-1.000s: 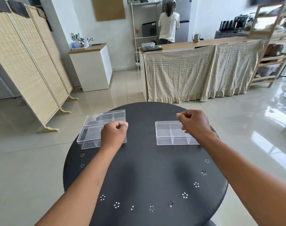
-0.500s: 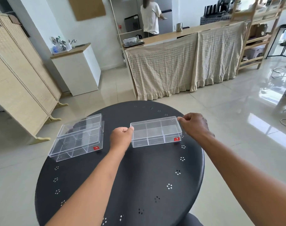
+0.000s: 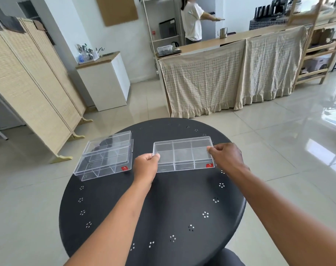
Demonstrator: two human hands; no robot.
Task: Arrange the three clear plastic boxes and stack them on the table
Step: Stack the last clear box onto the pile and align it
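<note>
A clear plastic box with inner dividers and a red sticker sits mid-table on the round black table. My left hand pinches its left end and my right hand grips its right end. At the table's left, two more clear boxes lie one on the other: the upper box is shifted back on the lower box, which also bears a red sticker.
A folding bamboo screen stands left of the table. Beyond it are a white cabinet and a cloth-draped counter with a person behind it. A wooden shelf stands far right. Glossy tile floor surrounds the table.
My left hand left the stacked boxes and moved right to the single box's left end. Both hands now hold that box, which sits a little nearer the table's middle.
</note>
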